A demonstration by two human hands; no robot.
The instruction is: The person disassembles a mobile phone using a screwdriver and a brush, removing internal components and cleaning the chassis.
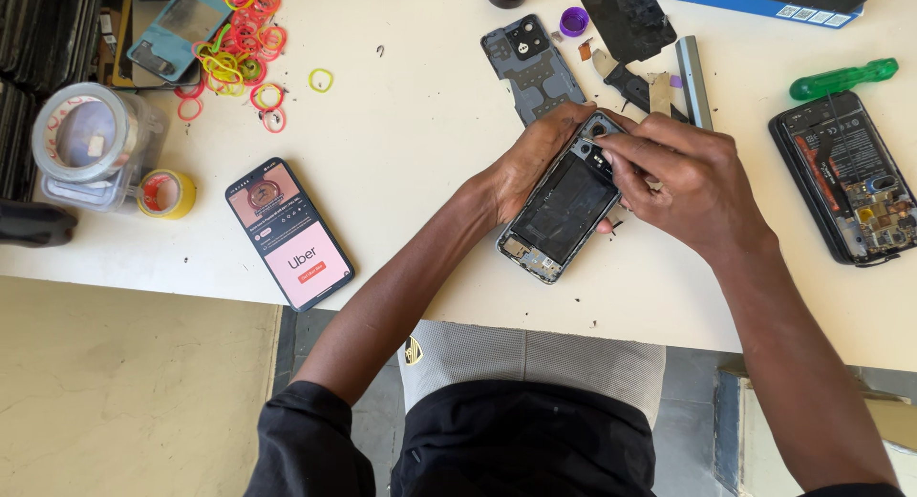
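head view, one entry: an opened phone (564, 209) with its back cover off lies on the white table (411, 144), long axis running from lower left to upper right, camera end pointing away from the person and charging end towards the near table edge. left hand (535, 158) cups the phone from its left side, fingers curled together round the upper edge of the frame, clamped on it; the thumb tip shows just under the phone's right side. right hand (683, 177) comes in from the right and lies over the upper right corner, its fingers (621, 153) pinched together right at the camera end, touching the frame; whether they grip a small tool or part i cannot tell, the knuckles hide it. both hands meet at the camera end, the right lying more on top of it; the lower half of the phone lies bare. surface: flat pale table, speckled with small dark scraps. round about: a grey back cover (530, 67) just beyond the left hand, a purple cap (574, 21), a dark screen panel (626, 20), a metal strip (693, 82), a green-handled screwdriver (842, 79), a second opened phone (845, 177) well apart to the right, a lit phone (288, 232) well apart to the left, coloured rubber bands (239, 48), a yellow tape roll (167, 193), a clear jar (91, 144).
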